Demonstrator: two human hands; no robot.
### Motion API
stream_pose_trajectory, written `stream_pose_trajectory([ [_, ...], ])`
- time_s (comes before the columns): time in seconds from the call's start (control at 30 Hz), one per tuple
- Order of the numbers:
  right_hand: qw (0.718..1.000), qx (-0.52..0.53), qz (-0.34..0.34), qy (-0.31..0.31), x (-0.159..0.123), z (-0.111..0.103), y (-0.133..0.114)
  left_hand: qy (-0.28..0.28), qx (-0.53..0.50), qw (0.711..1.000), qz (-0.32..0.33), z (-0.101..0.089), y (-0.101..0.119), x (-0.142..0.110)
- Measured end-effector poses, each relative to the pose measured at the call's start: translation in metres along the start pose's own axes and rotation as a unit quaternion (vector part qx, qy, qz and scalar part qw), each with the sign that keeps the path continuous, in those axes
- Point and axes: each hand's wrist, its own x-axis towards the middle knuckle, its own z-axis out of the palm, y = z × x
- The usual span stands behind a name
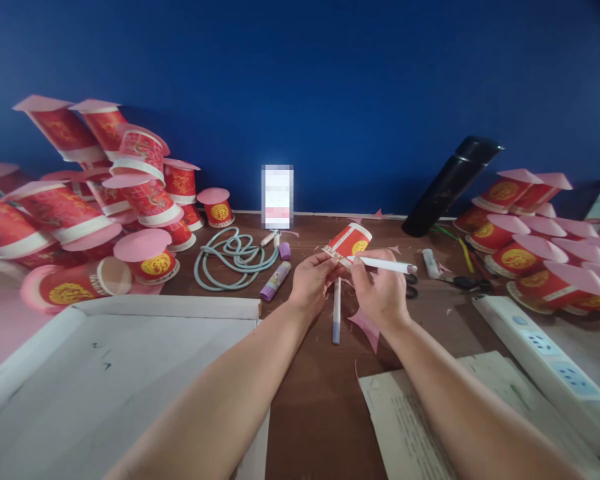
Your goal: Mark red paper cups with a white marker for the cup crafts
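My left hand [310, 283] grips a red paper cup [342, 235] by its lower end. The cup lies tilted, with a white strip down its side and a gold emblem. My right hand [384, 292] is closed around a white pen [386, 265], whose tip end points at the cup's pale patterned rim. Whether the tip touches the rim is too small to tell. Below the hands, a white marker [337, 313] with a grey-purple end lies on the brown table. A pink paper scrap [367, 327] is beside it.
Red cups with pink paper tops are heaped at left [145, 260] and right [523, 260]. A white tray [155, 373], glue stick [276, 280], coiled cable [210, 267], lit phone [277, 197], black flask [450, 187], scissors [465, 283], power strip [545, 353] and printed sheet [405, 420] surround my arms.
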Motion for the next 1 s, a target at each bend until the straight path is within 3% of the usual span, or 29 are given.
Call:
stream_pose_trajectory([
  [0.4, 0.999, 0.048, 0.009, -0.016, 0.0010, 0.0000, 0.0086, -0.021, 0.016, 1.000, -0.004, -0.0056, -0.0007, 0.0037],
  [1.0, 0.998, 0.053, 0.017, -0.025, -0.0012, 0.0014, 0.0105, -0.003, 0.001, 1.000, -0.018, -0.0041, 0.0021, 0.0004],
])
